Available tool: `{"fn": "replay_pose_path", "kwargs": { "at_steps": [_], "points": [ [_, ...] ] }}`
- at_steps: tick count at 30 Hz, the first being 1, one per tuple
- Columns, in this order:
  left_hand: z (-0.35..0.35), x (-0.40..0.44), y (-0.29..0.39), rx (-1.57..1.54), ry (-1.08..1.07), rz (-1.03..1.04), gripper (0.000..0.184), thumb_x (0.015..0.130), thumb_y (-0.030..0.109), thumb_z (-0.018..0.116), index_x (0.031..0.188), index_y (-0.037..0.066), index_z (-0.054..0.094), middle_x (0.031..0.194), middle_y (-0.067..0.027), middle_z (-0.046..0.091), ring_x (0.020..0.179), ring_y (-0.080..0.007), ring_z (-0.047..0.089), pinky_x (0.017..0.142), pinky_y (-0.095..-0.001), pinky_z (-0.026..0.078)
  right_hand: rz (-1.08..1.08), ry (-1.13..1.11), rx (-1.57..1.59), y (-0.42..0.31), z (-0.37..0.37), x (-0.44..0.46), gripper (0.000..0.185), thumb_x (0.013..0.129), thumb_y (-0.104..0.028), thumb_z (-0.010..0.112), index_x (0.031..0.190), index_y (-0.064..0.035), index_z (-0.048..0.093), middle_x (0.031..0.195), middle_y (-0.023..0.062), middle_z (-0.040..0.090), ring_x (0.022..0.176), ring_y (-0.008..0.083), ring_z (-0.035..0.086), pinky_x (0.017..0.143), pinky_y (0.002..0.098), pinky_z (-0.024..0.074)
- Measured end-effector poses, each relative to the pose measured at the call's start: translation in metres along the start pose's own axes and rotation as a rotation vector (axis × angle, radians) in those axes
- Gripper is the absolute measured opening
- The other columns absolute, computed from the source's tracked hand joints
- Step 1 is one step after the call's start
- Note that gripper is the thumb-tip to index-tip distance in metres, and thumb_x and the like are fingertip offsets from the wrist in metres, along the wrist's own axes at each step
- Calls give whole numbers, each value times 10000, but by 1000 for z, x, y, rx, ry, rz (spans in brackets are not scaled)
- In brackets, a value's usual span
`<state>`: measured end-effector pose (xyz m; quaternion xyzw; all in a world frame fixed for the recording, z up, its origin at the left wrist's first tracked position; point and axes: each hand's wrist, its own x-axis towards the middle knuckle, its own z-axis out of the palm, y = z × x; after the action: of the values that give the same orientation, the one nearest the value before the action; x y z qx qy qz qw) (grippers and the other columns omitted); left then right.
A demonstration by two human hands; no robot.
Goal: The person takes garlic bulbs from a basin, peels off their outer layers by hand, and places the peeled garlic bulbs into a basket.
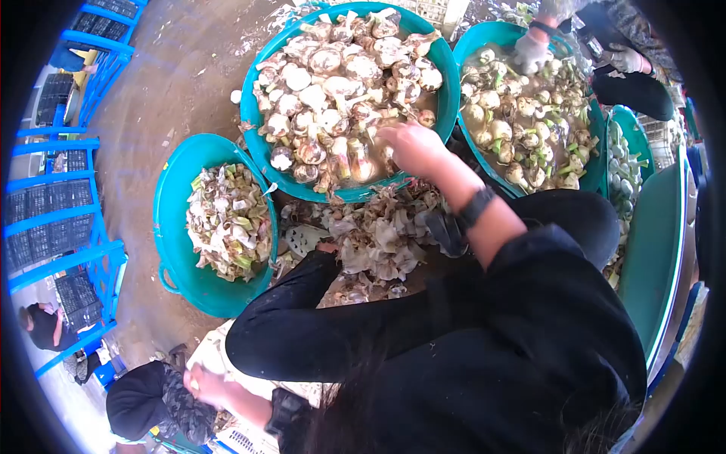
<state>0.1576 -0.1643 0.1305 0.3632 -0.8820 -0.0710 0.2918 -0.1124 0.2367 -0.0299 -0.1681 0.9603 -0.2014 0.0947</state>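
Observation:
My right hand (412,145) reaches over the near edge of a large teal tub (252,140). Its fingers are bent down among dirty, papery bulbs that look like garlic (325,83), lying in muddy water. The fingertips are partly hidden, so a grip there is unclear. Off to the lower left, beyond my knee, is my left hand (206,386). Its fingers are curled around something small and pale that I cannot make out. Between the two hands stands a smaller teal tub (170,227) with a heap of peeled skins and stem scraps (231,219).
A second tub (473,34) holds cleaner bulbs in water; a co-worker's gloved hand (532,54) reaches into it. Loose skins (378,242) cover the floor by my feet. Blue racks (60,204) with dark crates line the left. Another person (155,401) is at lower left.

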Motion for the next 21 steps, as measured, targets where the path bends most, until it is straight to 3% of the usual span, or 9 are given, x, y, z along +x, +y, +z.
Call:
{"fn": "replay_pose_path", "kwargs": {
  "at_steps": [1, 3, 5, 6, 11, 15, 18, 19, 21],
  "points": [
    [-10, 16, -37, -121, 166, -354, 259, 712, 54, 648, 936, 3, 530, 860, -90, 558, 788, -187, 554, 726, -308, 454, -95, -54, -118, 11, 10, 13, 329, 711, -82, 500, 1015, -174, 588, 966, 90, 607, 887, 294, 578, 761, 390, 465],
    [-15, 15, -71, -168, 426, -238, 164, 751, 40, 626, 889, 1, 547, 861, -83, 559, 784, -163, 550, 715, -278, 458, -76, -285, -144, 20, 46, 30, 319, 711, -84, 512, 1004, -175, 597, 990, 80, 604, 924, 280, 569, 775, 377, 460],
    [2, 4, -36, -368, 357, -46, 109, 779, -4, 579, 882, -4, 544, 834, -69, 557, 768, -160, 545, 701, -270, 462, -60, -513, -182, 21, 67, 42, 309, 710, -86, 523, 993, -177, 607, 1015, 69, 601, 961, 267, 560, 789, 363, 456],
    [19, -1, -21, -539, 205, 54, 104, 783, 9, 569, 883, 0, 546, 843, -69, 566, 762, -160, 540, 704, -269, 454, -70, -570, -296, 21, 71, 51, 299, 714, -102, 532, 992, -176, 613, 1022, 64, 601, 961, 260, 563, 786, 357, 458],
    [119, -47, 153, -920, -458, -154, 190, 763, 41, 612, 945, 19, 564, 898, -69, 561, 819, -141, 529, 732, -234, 445, -57, -721, -484, 21, 55, 43, 303, 731, -138, 547, 1028, -163, 602, 1043, 76, 593, 978, 246, 559, 794, 361, 459],
    [187, -77, 206, -1216, -874, -497, 191, 788, 113, 607, 948, 36, 537, 834, -32, 540, 720, -108, 540, 572, -203, 461, 196, -391, 3, 32, 49, 39, 364, 617, -31, 555, 969, -94, 619, 995, 127, 606, 945, 269, 572, 771, 346, 463],
    [193, -90, 239, -883, -1080, -516, 305, 860, 364, 484, 965, 80, 520, 831, -16, 533, 617, -97, 516, 485, -189, 437, -116, -309, 810, -11, 8, 18, 415, 658, -122, 632, 1057, -54, 542, 1034, 138, 586, 921, 243, 570, 797, 335, 441],
    [188, -90, 248, -817, -1131, -562, 330, 862, 403, 464, 939, 89, 527, 793, -8, 537, 574, -87, 501, 459, -181, 415, -225, -251, 826, -22, 9, 12, 542, 669, -29, 625, 1184, -17, 455, 1012, 91, 574, 946, 153, 520, 847, 272, 407],
    [202, -86, 234, -993, -1250, -638, 350, 854, 437, 456, 909, 100, 531, 737, 4, 533, 542, -74, 481, 439, -177, 379, -352, -322, 882, -62, -18, -4, 438, 725, -71, 600, 1144, -23, 481, 960, 146, 589, 874, 206, 577, 779, 317, 448]
  ]
}}
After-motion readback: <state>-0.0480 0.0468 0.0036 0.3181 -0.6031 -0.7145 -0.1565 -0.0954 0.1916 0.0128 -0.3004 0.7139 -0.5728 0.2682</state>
